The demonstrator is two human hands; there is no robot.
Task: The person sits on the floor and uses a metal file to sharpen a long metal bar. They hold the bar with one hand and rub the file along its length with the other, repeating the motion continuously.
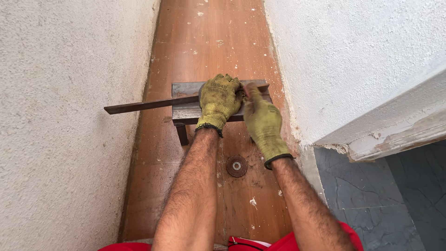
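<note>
A long rusty metal bar [139, 104] lies across a small grey metal stand [186, 111] on the brown floor, its free end sticking out to the left. My left hand [219, 100], in a yellow-green work glove, presses down on the bar where it crosses the stand. My right hand [262, 123], gloved the same, is beside it with its fingertips pinched at the bar near its right end [262, 87]. What the fingertips grip is too small to tell. Both forearms are bare.
A round dark disc [237, 166] lies on the floor below the stand. Rough white walls [60, 116] close in on both sides of the narrow brown floor strip [204, 42]. Grey tiles [371, 204] lie at the lower right past a chipped wall corner.
</note>
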